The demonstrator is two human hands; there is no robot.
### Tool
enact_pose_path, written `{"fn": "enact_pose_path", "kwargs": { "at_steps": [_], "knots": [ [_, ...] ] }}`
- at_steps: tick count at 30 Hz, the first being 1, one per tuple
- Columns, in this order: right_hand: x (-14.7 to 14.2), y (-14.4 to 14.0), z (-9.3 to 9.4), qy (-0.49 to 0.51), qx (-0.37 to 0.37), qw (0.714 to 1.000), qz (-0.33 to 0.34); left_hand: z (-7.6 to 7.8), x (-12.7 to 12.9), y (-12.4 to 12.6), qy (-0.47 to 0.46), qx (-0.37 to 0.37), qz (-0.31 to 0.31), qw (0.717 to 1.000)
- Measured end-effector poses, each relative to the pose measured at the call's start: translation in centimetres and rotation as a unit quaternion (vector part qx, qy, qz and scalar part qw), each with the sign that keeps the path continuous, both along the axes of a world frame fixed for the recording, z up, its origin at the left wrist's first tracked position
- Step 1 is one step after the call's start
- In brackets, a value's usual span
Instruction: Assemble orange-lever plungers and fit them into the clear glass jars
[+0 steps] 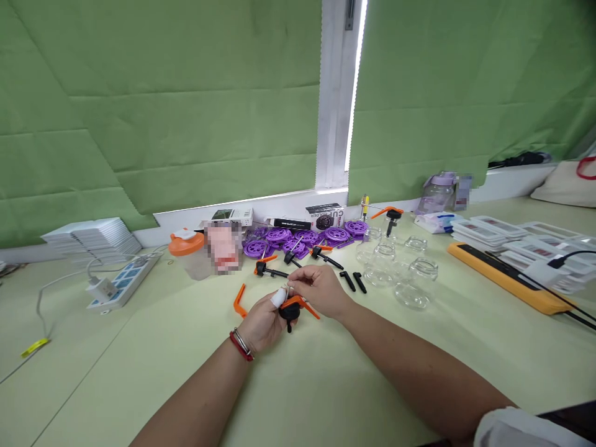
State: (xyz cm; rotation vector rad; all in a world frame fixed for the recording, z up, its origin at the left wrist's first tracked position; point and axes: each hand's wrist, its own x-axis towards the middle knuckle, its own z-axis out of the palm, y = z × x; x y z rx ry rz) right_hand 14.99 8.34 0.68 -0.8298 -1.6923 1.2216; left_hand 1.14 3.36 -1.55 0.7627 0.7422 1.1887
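My left hand (pixel 263 323) grips a small black pump head with an orange lever (pixel 293 307), held just above the pale green table (pixel 139 360). One finger of that hand is wrapped in white tape. My right hand (pixel 319 288) pinches the top of the same pump head from the right. A loose orange lever (pixel 239 300) lies on the table just left of my hands. Several more black and orange pump parts (pixel 270 270) lie right behind them.
Purple disc-shaped parts (pixel 302 236) are heaped near the window sill. Several clear glass jars (pixel 410 273) stand to the right. A yellow-edged power strip (pixel 507 279), trays, a white power strip (pixel 123 282), an orange-lidded cup (pixel 186 248) and small boxes surround them.
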Motion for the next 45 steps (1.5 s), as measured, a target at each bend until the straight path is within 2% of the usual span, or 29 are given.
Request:
{"fn": "enact_pose_path", "kwargs": {
  "at_steps": [4,6,9,11,15,18,21,24,28,31,34,35,36,37,38,40,45],
  "knots": [
    [0.1,-0.2,-0.3,-0.092,0.041,0.992,0.070,0.3,0.1,0.0,-0.008,-0.017,-0.003,1.000],
    [0.2,-0.3,-0.2,-0.138,0.112,0.980,0.091,0.4,-0.1,0.1,-0.003,-0.022,-0.011,1.000],
    [0.5,-0.4,0.2,-0.195,0.248,0.943,0.102,0.4,-0.6,0.4,-0.006,-0.032,-0.005,0.999],
    [0.7,-0.4,0.2,-0.229,0.293,0.921,0.112,0.3,-0.8,0.6,-0.009,-0.037,0.007,0.999],
    [0.8,-0.4,0.0,-0.271,0.337,0.896,0.099,0.3,-1.1,0.5,0.004,-0.013,0.016,1.000],
    [0.9,-0.2,0.1,-0.276,0.347,0.890,0.107,0.5,-1.1,0.2,0.044,0.027,-0.021,0.998],
    [1.4,0.0,0.3,-0.267,0.342,0.887,0.154,1.0,-1.1,-0.2,0.121,0.054,-0.060,0.989],
    [1.6,0.0,0.2,-0.263,0.352,0.871,0.220,1.5,-0.7,-0.6,0.193,0.075,-0.070,0.976],
    [1.4,0.0,0.0,-0.266,0.387,0.848,0.245,1.5,-0.3,-0.9,0.226,0.063,-0.083,0.969],
    [1.8,0.6,0.7,-0.285,0.400,0.851,0.184,1.1,-0.5,-0.7,0.251,0.068,-0.066,0.963],
    [3.4,2.1,1.7,-0.358,0.326,0.875,-0.005,0.4,-1.0,0.0,0.263,0.058,-0.007,0.963],
    [4.2,2.8,1.8,-0.403,0.273,0.869,-0.092,0.2,-1.1,0.2,0.262,0.050,0.022,0.964],
    [5.0,3.5,1.8,-0.458,0.220,0.846,-0.161,0.0,-1.3,0.5,0.257,0.042,0.053,0.964],
    [5.7,4.2,1.7,-0.515,0.171,0.816,-0.200,-0.2,-1.4,0.8,0.250,0.036,0.085,0.964],
    [6.4,4.9,1.4,-0.557,0.129,0.792,-0.215,-0.3,-1.5,1.1,0.242,0.031,0.111,0.963],
    [7.3,5.8,0.6,-0.588,0.086,0.774,-0.218,-0.4,-1.6,1.4,0.226,0.023,0.152,0.962],
    [7.6,6.6,-1.2,-0.602,0.050,0.773,-0.195,-0.2,-1.7,1.6,0.191,0.017,0.196,0.962]
  ]
}}
